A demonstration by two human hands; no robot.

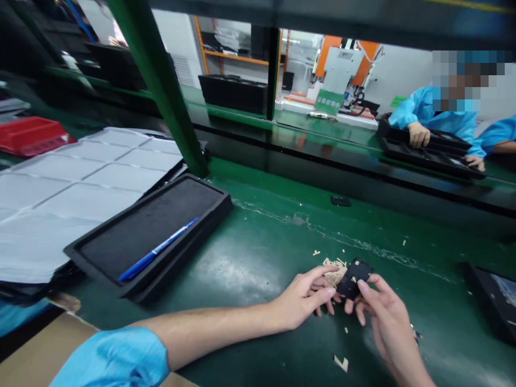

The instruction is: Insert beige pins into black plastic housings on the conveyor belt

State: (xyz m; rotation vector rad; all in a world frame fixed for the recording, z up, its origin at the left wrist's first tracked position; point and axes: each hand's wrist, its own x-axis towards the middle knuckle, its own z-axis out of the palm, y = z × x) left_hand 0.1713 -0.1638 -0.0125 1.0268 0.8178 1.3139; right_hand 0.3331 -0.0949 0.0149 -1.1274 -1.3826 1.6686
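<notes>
A small flat black plastic part [353,280] with light spots on its face is held tilted above the green table. My right hand [385,306] grips it from the right, thumb on its face and fingers behind. My left hand [304,295] has its thumb and fingers closed at the part's left edge; what the fingertips hold there is partly hidden. Behind the hands lies a heap of small beige scraps [334,275]. One larger beige piece [341,363] lies in front. Something small [416,334] sits partly behind my right wrist.
A black tray [161,215] with a blue pen [157,250] stands left, beside stacked pale grey sectioned sheets [105,177] and a red bin [34,135]. Another black tray [489,301] is at right. A flat black piece [341,201] lies farther back. A green post [161,86] rises; a co-worker [439,115] handles trays across.
</notes>
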